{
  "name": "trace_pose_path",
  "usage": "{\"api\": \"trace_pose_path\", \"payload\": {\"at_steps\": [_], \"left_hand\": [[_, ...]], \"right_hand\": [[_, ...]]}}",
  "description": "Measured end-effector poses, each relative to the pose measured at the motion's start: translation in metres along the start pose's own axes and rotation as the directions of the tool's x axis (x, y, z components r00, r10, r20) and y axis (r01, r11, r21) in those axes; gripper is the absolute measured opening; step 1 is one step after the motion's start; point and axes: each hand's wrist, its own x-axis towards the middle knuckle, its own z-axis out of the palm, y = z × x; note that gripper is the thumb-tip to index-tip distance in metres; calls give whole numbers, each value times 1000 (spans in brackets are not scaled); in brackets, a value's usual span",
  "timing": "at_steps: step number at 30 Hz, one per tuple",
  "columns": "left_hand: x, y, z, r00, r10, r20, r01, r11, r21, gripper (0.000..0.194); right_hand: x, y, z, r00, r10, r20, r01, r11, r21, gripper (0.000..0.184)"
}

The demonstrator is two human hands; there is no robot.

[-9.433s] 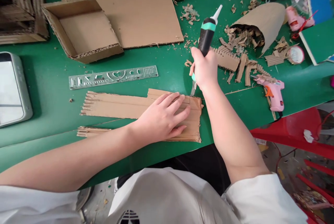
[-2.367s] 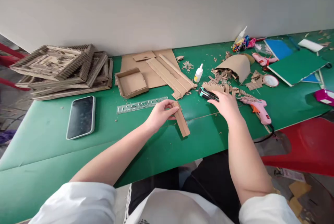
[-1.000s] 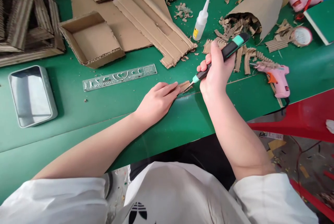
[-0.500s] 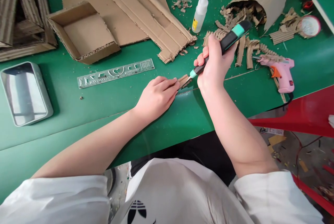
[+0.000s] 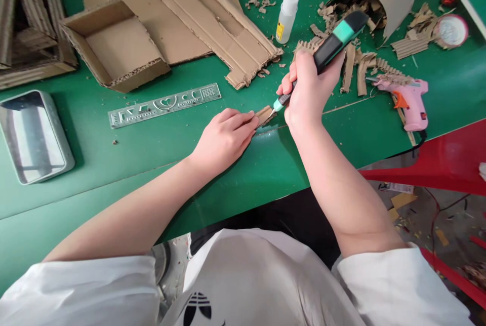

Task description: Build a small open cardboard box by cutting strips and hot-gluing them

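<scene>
My left hand (image 5: 230,136) lies low over a small brown cardboard strip (image 5: 263,114), its fingers together and pressing the strip to the green table. Most of the strip is hidden under those fingers; only its right end shows. My right hand (image 5: 312,85) is wrapped round a black and turquoise utility knife (image 5: 336,42), held tilted with its handle up to the right. The blade tip meets the strip's exposed end, just right of my left fingertips. A clear plastic ruler (image 5: 165,105) lies left of my hands.
Behind are a white-capped glue bottle (image 5: 287,12), a notched cardboard piece (image 5: 243,52) and a shallow cardboard box (image 5: 116,45). A phone (image 5: 35,136) lies at left. Right are cardboard scraps (image 5: 349,70), a tape roll (image 5: 451,31) and a pink glue gun (image 5: 408,100).
The larger cardboard piece moved from under my left hand to the back. A small strip is now there. The knife left the table for my right hand; its blade now rests on the strip.
</scene>
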Motion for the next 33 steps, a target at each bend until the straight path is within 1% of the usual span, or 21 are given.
{"api": "trace_pose_path", "payload": {"at_steps": [4, 10, 12, 15, 17, 21, 23, 25, 26, 27, 28, 29, 30, 31, 33], "left_hand": [[0, 0, 0, 1000, 8, -15, -8, 1000, 19, 28], [0, 0, 1, 1000, 4, 6, -4, 1000, 19, 30], [0, 1, 0, 1000, 9, 5, -9, 1000, 23, 30], [0, 1, -1, 1000, 6, 8, -7, 999, 34, 29], [-1, 1, -2, 1000, -6, 13, 5, 1000, 27, 30], [-3, 0, -1, 999, -24, 30, 23, 999, 22, 31], [-3, 0, 0, 999, -24, 29, 23, 999, 25, 31], [-2, -1, 0, 999, -36, 8, 36, 999, 15, 31], [-2, -1, -1, 999, -53, -11, 53, 999, 7, 30], [-1, -1, -2, 997, -77, -32, 77, 997, 1, 30], [-1, -1, -3, 993, -105, -55, 105, 994, -4, 30], [0, -1, -5, 988, -133, -76, 133, 991, -7, 30], [0, 0, -7, 982, -161, -98, 161, 987, -8, 30], [0, 0, -9, 975, -187, -119, 187, 982, -10, 30], [0, 2, -12, 962, -224, -158, 223, 975, -24, 30]], "right_hand": [[2, 1, -1, 1000, 26, 16, -26, 1000, 2, 28], [7, 2, -4, 999, 37, -22, -38, 998, -41, 27], [9, 2, -6, 999, 38, -17, -38, 999, -16, 28], [13, 3, -9, 1000, 14, -19, -13, 997, 70, 31], [16, 4, -12, 999, 5, -35, -2, 996, 84, 33], [20, 7, -15, 999, -1, -48, 2, 1000, 13, 32], [21, 5, -17, 999, 0, -50, -2, 999, -33, 30], [23, -4, -22, 997, -50, -54, 45, 995, -91, 26], [24, -10, -25, 994, -103, -38, 96, 985, -141, 24], [24, -17, -30, 985, -170, 1, 167, 964, -209, 26], [25, -23, -34, 971, -229, 75, 241, 922, -303, 31], [25, -28, -39, 947, -272, 171, 319, 853, -414, 36], [26, -32, -43, 916, -306, 261, 400, 753, -523, 39], [26, -32, -48, 887, -303, 349, 460, 648, -606, 41], [27, -27, -54, 846, -203, 494, 525, 487, -699, 41]]}}
